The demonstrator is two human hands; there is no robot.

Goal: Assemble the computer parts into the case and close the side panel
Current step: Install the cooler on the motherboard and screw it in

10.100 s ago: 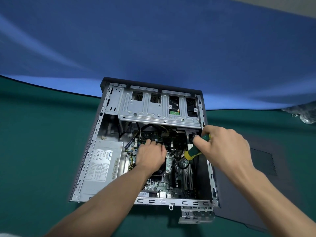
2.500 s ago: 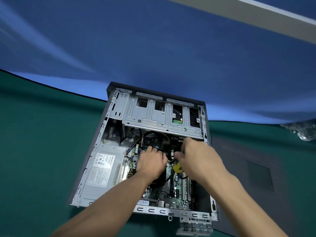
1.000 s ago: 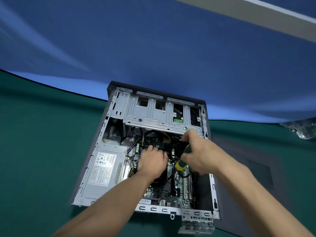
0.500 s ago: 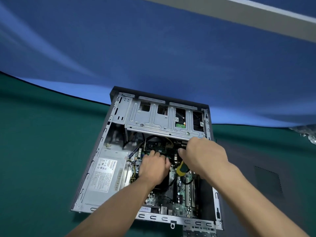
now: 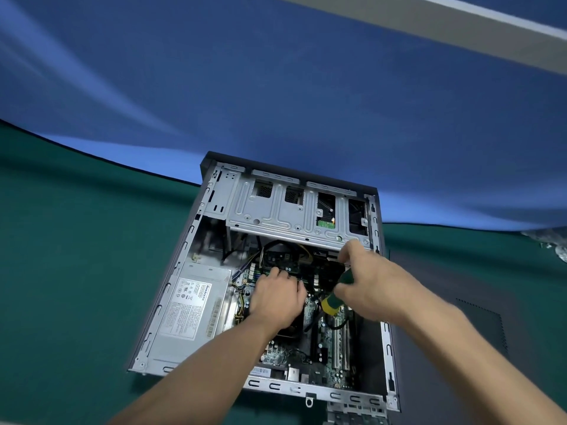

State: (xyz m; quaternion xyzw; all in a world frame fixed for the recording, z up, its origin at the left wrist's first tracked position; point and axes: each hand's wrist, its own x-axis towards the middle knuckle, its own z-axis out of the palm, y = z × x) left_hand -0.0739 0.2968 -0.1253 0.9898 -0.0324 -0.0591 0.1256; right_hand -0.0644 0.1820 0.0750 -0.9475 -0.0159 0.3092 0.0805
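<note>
Case [image 5: 171, 302] lies on its side on the green surface [image 5: 76, 256], open face up, side panel off. Side panel [image 5: 478, 326], dark grey with a vent grille, lies flat on the surface just right of the case, touching or nearly touching its right edge; cannot tell which.

Inside the case: power supply [image 5: 191, 308] with white label at the left, drive cage [image 5: 285, 213] spanning the far end, motherboard [image 5: 334, 357] across the middle and right.

Left hand [image 5: 276, 299] is down inside the case over the motherboard, fingers curled forward, tips against a green component just below the drive cage. What lies under the palm is hidden; cannot tell whether the grip is clamped on anything.

Right hand [image 5: 368, 289] is over the right half of the motherboard, grip closed around a screwdriver [image 5: 336, 297] with a green and yellow handle. Handle end points toward the near left; the shaft and tip are hidden behind the fingers. Index finger is extended toward the lower lip of the drive cage.

Blue backdrop [image 5: 276, 102] hangs behind the surface. Crumpled clear plastic [image 5: 555, 243] sits at the far right edge.
</note>
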